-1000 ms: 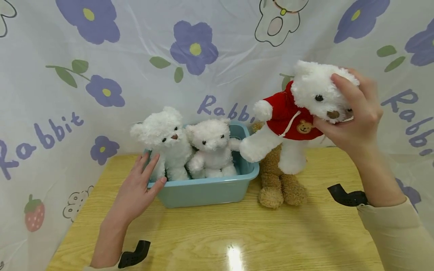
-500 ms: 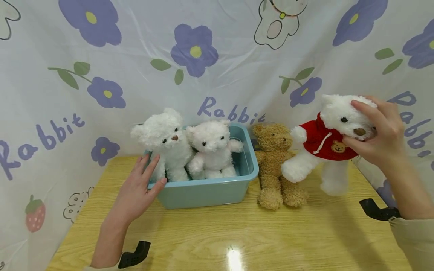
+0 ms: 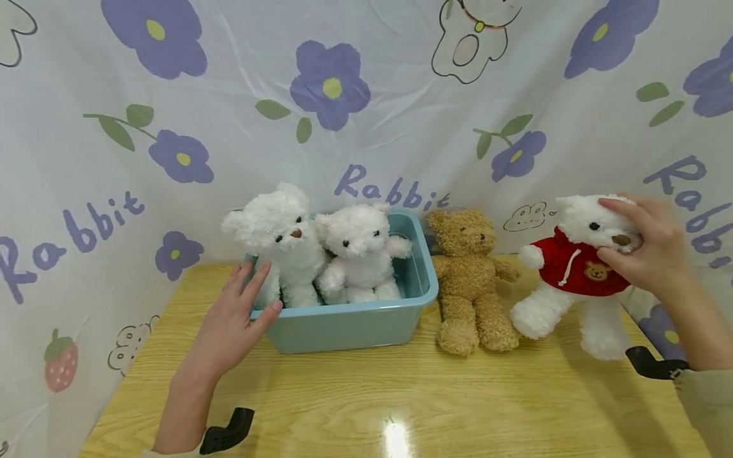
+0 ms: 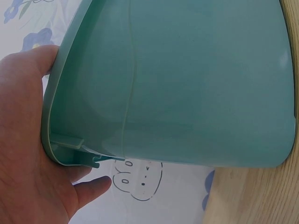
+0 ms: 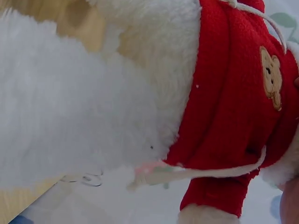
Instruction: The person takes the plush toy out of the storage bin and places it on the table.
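My right hand grips a white teddy bear in a red hoodie by the head, fingers on top and thumb under the muzzle. The bear is upright at the right of the table, and I cannot tell whether its feet bear on the wood. Its red hoodie and blurred white leg fill the right wrist view. My left hand rests with spread fingers on the left front corner of a blue-green plastic bin. In the left wrist view, the thumb touches the bin's rim.
Inside the bin sit a larger white teddy bear and a smaller pale one. A brown teddy bear leans upright between the bin and the hoodie bear. The wooden table ends at a printed cloth behind.
My right hand has moved right and down with the hoodie bear, from in front of the brown bear to that bear's right. The brown bear is uncovered. My left hand has stayed put.
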Tool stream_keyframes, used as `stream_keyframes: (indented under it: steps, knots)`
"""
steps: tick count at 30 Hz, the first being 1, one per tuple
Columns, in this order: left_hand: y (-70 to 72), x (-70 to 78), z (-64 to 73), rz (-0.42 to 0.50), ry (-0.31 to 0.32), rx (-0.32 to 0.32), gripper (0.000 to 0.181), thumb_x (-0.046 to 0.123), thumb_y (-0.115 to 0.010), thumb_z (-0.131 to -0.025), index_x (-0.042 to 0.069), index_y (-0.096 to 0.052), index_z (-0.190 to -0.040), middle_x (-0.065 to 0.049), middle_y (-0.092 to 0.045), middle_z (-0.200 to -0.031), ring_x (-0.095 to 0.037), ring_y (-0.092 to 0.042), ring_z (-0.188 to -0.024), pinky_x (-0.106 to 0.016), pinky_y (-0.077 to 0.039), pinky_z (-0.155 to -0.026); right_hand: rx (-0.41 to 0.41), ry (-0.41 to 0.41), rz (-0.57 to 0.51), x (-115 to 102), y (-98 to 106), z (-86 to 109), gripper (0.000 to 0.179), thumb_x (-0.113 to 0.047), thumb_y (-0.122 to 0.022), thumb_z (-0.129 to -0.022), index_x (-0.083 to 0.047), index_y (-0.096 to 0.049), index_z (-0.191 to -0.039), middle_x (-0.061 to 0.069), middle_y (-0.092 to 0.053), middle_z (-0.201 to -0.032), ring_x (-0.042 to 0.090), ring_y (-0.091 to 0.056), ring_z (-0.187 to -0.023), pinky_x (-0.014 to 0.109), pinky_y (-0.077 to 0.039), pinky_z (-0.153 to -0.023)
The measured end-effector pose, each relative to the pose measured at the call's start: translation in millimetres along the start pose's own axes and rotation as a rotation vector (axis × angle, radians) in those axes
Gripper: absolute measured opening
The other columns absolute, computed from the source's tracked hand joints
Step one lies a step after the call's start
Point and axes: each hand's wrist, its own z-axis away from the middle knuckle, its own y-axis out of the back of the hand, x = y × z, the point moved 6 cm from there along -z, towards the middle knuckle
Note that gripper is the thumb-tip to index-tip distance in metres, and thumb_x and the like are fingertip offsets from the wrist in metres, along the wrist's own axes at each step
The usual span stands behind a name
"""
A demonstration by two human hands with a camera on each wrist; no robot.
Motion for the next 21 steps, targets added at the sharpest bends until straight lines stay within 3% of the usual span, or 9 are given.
stream_keyframes:
  steps: [2,5,13,16,21]
  knots:
    - [-0.3,-0.4,0.3,0.001,0.003,-0.002,0.075,0.046,-0.053,-0.107,0.017,-0.017,-0.167,-0.026,-0.01,-0.168,-0.045,-0.004,-0.154,-0.075,-0.027,-0.108,-0.046,-0.02,-0.023,9,-3,4.8,0.064,-0.036,-0.07,-0.075,0.001,-0.068,-0.127,0.005,-0.061,-0.136,0.053,-0.047,-0.118,0.009,-0.026,-0.098]
    - [-0.6,-0.3,0.6,0.003,0.006,-0.005,0.076,0.046,-0.053,-0.107,0.017,-0.017,-0.167,-0.025,-0.009,-0.168,-0.044,-0.003,-0.155,-0.075,-0.027,-0.108,-0.099,-0.047,-0.043,18,-8,10.1,0.066,-0.015,-0.074,-0.067,-0.002,-0.067,-0.131,-0.022,-0.048,-0.141,0.042,-0.046,-0.123,0.01,-0.026,-0.096]
    - [-0.2,-0.5,1.1,-0.001,0.011,0.003,0.076,0.046,-0.053,-0.107,0.016,-0.018,-0.167,-0.026,-0.01,-0.168,-0.045,-0.004,-0.155,-0.075,-0.025,-0.109,-0.178,-0.05,-0.083,31,-22,12.2,0.072,0.004,-0.074,-0.062,-0.001,-0.064,-0.134,-0.033,-0.043,-0.14,-0.003,-0.036,-0.133,0.017,-0.024,-0.106]
    - [-0.3,-0.4,1.2,0.002,0.01,0.003,0.076,0.046,-0.053,-0.107,0.017,-0.017,-0.167,-0.025,-0.01,-0.168,-0.044,-0.004,-0.155,-0.075,-0.026,-0.109,-0.218,-0.05,-0.076,36,-31,12.6,0.074,0.008,-0.076,-0.06,0.0,-0.064,-0.133,-0.024,-0.049,-0.139,0.004,-0.042,-0.128,0.018,-0.023,-0.107]
    - [-0.7,0.0,0.8,0.001,0.01,0.001,0.076,0.046,-0.053,-0.107,0.016,-0.018,-0.167,-0.024,-0.009,-0.169,-0.044,-0.003,-0.155,-0.074,-0.025,-0.109,-0.291,-0.053,-0.035,38,-47,13.7,0.075,0.014,-0.081,-0.059,0.001,-0.063,-0.131,0.017,-0.061,-0.128,0.024,-0.048,-0.11,0.01,-0.027,-0.092]
